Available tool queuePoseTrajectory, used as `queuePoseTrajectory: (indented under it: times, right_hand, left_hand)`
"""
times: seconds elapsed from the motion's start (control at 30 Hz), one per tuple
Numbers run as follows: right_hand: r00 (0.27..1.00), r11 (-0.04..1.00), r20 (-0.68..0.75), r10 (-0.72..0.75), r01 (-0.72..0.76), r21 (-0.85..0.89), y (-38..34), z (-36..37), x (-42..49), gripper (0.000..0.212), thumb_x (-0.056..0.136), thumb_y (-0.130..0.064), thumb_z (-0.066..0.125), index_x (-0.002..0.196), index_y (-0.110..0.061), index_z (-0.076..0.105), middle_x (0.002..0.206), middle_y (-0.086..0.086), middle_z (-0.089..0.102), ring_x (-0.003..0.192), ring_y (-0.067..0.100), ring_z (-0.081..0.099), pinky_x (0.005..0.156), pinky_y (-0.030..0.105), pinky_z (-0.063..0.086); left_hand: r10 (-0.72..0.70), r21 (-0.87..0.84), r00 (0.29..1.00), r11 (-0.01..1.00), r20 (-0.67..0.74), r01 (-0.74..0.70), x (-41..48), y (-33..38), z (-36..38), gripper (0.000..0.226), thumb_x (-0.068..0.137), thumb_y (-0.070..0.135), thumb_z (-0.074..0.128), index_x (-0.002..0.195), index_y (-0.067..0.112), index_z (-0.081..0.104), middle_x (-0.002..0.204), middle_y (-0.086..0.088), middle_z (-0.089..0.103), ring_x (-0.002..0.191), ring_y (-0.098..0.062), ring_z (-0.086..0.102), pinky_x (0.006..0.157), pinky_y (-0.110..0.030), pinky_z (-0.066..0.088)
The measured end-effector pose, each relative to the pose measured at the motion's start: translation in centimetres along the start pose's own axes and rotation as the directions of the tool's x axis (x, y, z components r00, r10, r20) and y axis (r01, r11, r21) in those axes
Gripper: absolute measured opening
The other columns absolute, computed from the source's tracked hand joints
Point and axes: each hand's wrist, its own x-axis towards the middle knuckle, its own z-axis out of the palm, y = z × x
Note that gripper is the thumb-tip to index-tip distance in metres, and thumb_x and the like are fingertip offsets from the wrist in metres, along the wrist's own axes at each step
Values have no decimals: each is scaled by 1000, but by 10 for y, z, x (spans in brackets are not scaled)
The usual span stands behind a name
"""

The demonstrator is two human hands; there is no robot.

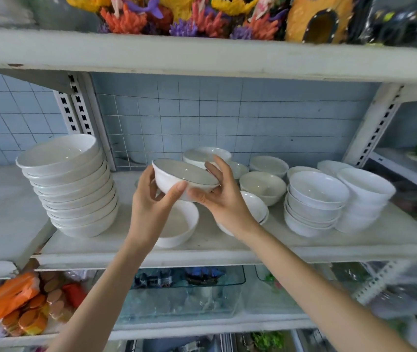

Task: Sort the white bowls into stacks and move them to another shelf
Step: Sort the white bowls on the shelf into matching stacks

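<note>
Both hands hold one white bowl (184, 177) tilted in the air above the middle shelf (227, 246). My left hand (151, 199) grips its near-left side, thumb on the wall. My right hand (221, 196) grips its right side, fingers over the rim. Below it a single bowl (179, 224) stands near the shelf's front. A tall stack of wide bowls (71, 189) stands at the left. Two shorter stacks (314, 207) (364, 199) stand at the right. Several loose bowls (263, 186) sit behind my hands, and one (255, 207) is partly hidden by my right wrist.
The upper shelf (202, 57) hangs low overhead with colourful coral ornaments (177, 13). Slotted uprights (75, 107) (377, 128) stand at the back left and right. Below, glass tanks (189, 293) and orange packets (19, 303) fill the lower shelf.
</note>
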Motion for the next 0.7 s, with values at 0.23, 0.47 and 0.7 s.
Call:
queuePoseTrajectory:
  times: [0.23, 0.47, 0.7]
  right_hand:
    - [988, 1000, -155, 19, -15, 26, -13, -21, -42, 110, 54, -55, 81, 141, -20, 25, 138, 0, 45, 126, 4, 46, 105, 31, 42]
    - [974, 982, -149, 171, -156, 108, -16, -54, -96, 106, 45, -56, 85, 132, -15, 40, 126, -4, 59, 119, 8, 54, 87, 19, 47]
    - [962, 974, -156, 225, -218, 66, -7, -113, -145, 105, 46, -48, 88, 134, -12, 41, 124, 0, 62, 114, 11, 57, 80, 19, 49]
  left_hand:
    - [-2, -118, 998, 993, 68, 10, -28, 8, 29, 72, 71, 44, 66, 128, 2, 48, 114, -5, 66, 103, -9, 63, 82, -15, 48]
    - [-16, -219, 977, 974, 211, 63, -65, 8, 67, 64, 79, 28, 75, 131, 5, 46, 120, -3, 64, 110, -8, 61, 84, -15, 48]
    - [-101, -186, 910, 964, 403, 189, -101, -6, 99, 67, 72, 42, 70, 132, 24, 45, 127, 12, 60, 123, -10, 52, 93, -23, 48]
